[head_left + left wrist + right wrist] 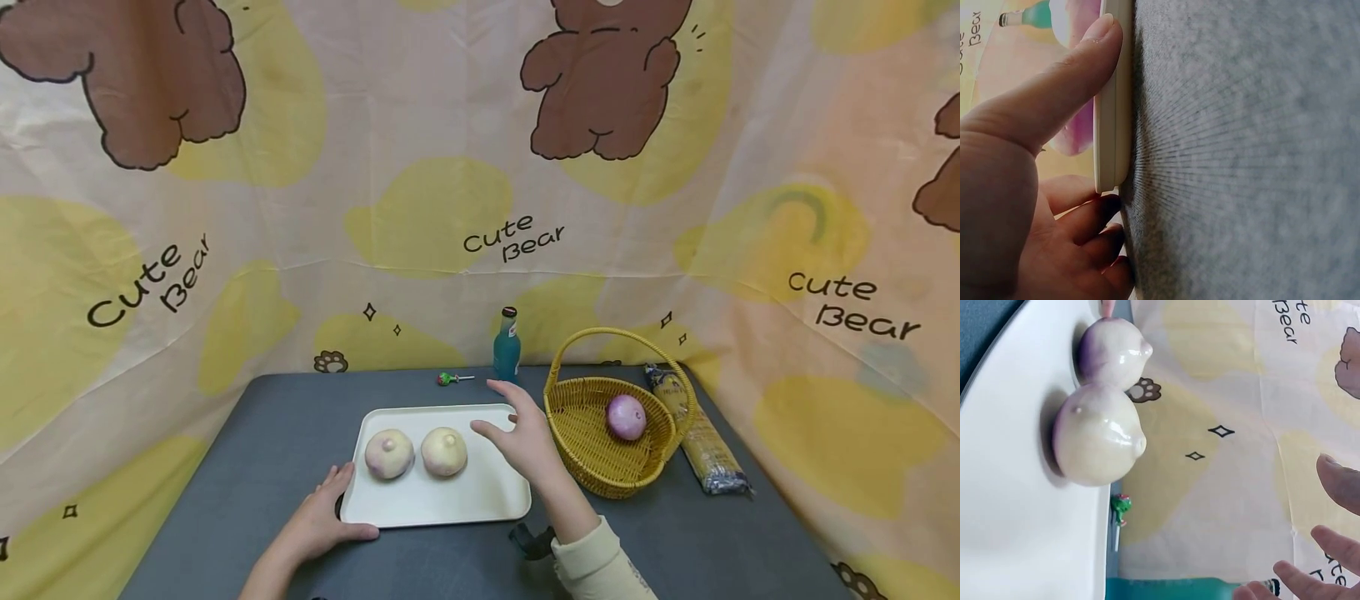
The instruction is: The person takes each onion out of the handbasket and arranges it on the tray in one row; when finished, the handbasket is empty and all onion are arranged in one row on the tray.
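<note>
Two round, glossy bulbs, white with purple patches and a small nub on top, sit side by side on a white tray (487,492): the left bulb (389,454) and the right bulb (444,452). Whether they are turnips or garlic I cannot tell. My left hand (318,512) holds the tray's near left corner, thumb along the front rim and fingers at the left side; the left wrist view shows the thumb on the tray edge (1107,156). Above the tray's right part, my right hand (525,437) is spread and empty, apart from the bulbs (1097,434).
Right of the tray stands a yellow wicker basket (581,417) with a tall handle and a purple onion (626,417) inside. A long yellow packet (708,446) lies behind it. A teal bottle (507,346) and a lollipop (450,379) are at the grey table's back edge.
</note>
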Motion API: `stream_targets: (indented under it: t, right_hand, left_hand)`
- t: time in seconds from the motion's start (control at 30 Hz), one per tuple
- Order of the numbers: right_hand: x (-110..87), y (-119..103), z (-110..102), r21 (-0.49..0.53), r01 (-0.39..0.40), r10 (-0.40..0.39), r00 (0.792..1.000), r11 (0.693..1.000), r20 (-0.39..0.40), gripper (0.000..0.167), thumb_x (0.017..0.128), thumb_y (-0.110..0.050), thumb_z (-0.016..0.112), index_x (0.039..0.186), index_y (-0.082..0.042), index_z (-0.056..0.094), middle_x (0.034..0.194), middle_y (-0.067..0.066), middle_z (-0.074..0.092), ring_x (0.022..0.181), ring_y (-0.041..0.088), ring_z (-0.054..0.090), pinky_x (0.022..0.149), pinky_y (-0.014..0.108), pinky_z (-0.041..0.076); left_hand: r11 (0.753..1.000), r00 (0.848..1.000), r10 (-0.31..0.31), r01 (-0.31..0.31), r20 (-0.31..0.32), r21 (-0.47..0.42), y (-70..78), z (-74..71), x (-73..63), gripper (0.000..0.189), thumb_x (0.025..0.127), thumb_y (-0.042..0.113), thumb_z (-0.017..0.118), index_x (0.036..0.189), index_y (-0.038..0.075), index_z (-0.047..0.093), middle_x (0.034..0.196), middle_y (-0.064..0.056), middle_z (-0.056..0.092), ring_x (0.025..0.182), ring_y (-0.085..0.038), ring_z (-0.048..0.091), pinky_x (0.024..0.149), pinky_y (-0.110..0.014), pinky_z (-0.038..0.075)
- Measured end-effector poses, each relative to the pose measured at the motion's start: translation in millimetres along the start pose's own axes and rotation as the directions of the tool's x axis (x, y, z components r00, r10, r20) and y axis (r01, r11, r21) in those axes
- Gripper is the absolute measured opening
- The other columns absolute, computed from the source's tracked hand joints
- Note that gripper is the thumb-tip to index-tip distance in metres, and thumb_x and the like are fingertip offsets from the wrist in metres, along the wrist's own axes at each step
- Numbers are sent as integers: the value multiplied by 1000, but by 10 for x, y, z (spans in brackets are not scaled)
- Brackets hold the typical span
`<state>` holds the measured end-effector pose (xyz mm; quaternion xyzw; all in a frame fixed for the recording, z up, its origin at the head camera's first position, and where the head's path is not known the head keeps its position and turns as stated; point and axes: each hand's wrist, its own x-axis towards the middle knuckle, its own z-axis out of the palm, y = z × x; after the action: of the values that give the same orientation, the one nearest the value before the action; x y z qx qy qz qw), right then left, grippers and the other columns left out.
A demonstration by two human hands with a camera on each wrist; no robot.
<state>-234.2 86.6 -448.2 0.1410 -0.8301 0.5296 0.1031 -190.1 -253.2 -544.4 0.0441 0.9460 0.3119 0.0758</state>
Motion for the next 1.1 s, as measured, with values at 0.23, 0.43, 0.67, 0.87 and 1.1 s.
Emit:
stream_targets:
  t: [0.23, 0.43, 0.67, 0.87, 1.1]
  right_hand:
    - [-25, 53, -139, -24, -49, 48, 997, 998, -56, 62, 85, -26, 83, 141, -19, 59, 150, 11, 51, 140, 35, 47, 103, 56, 50]
    - [-36, 109, -274, -35, -60, 57, 994, 998, -91, 62, 85, -23, 83, 141, -15, 59, 148, 12, 54, 139, 36, 47, 103, 57, 49]
    - [-40, 201, -420, -65, -94, 86, 990, 994, -113, 61, 86, -23, 82, 141, -14, 58, 148, 13, 53, 138, 36, 48, 104, 57, 48]
    - [-52, 269, -552, -65, -98, 90, 989, 993, -115, 62, 86, -24, 82, 141, -12, 58, 148, 14, 54, 138, 36, 49, 106, 58, 47]
    - [-79, 364, -728, -79, -133, 123, 985, 988, -125, 61, 87, -25, 81, 142, -12, 57, 149, 13, 53, 140, 34, 46, 107, 56, 46]
  left_hand:
    - [1000, 1000, -8, 8, 2, 2, -11, 8, 7, 126, 63, 56, 90, 155, -6, 31, 159, -32, 29, 147, -56, 19, 112, -75, 20]
    - [1000, 1000, -5, 5, -1, 5, -24, 13, 12, 125, 64, 56, 90, 155, -6, 31, 158, -33, 29, 147, -57, 20, 111, -75, 21]
    - [1000, 1000, -5, 5, 0, 9, -36, 13, 8, 125, 64, 56, 90, 155, -6, 31, 158, -33, 29, 146, -57, 20, 111, -75, 21]
    - [1000, 1000, -3, 3, -1, 10, -30, 6, 6, 125, 64, 56, 90, 154, -6, 31, 158, -32, 30, 147, -55, 21, 112, -75, 21]
    - [1000, 1000, 2, -2, 0, 12, -29, 14, 10, 124, 64, 55, 90, 155, -6, 31, 158, -33, 30, 146, -56, 22, 111, -75, 23]
